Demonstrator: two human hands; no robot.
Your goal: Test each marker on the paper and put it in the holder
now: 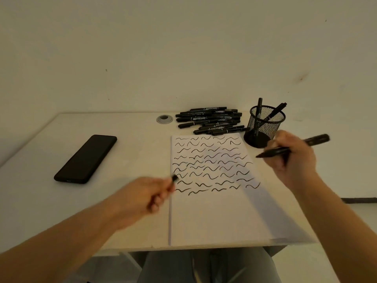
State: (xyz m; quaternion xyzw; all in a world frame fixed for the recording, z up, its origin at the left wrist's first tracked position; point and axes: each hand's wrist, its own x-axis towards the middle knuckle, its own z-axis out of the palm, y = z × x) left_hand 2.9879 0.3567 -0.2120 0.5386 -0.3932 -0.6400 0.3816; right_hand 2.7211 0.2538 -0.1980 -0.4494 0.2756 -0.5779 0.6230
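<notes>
Left hand (146,198), blurred, pinches a small black cap (174,178) at the paper (214,213)'s left edge. Right hand (289,158) grips the marker (293,148) beside the paper's right edge, its long axis left-right, bare tip facing the cap; mesh holder (263,127) sits just beyond.
</notes>
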